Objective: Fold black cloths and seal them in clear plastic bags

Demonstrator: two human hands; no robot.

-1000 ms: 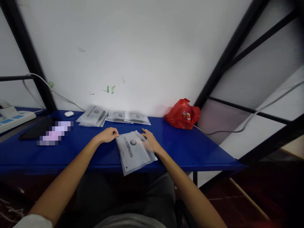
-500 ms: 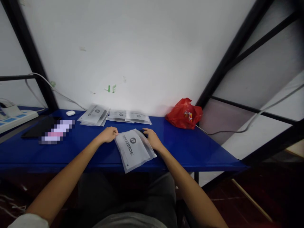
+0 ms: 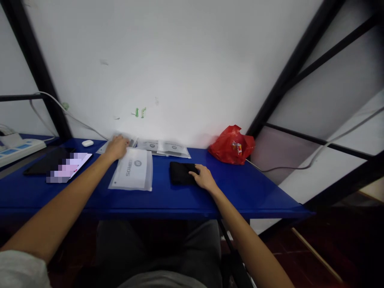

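1. Far left on the blue table point(image 3: 264, 192): white power strip point(image 3: 18, 149), dark tablet point(image 3: 45, 161), small white earbud case point(image 3: 87, 143).
2. Left hand point(image 3: 116, 147) stretched forward, fingers flat on the far edge of the grey branded pouch point(image 3: 132, 174); no closed pinch visible, palm down.
3. Pouch flat on the table, long axis running away from the body, printed logo reading sideways, near end toward the table's front edge.
4. Behind it, against the wall: stack of similar pouches point(image 3: 163, 147).
5. Black folded item point(image 3: 180, 173) just right of the pouch, apart from it.
6. Right hand point(image 3: 204, 177) open, fingertips resting on the black item's right edge.
7. Red plastic bag point(image 3: 231, 145) farther right.
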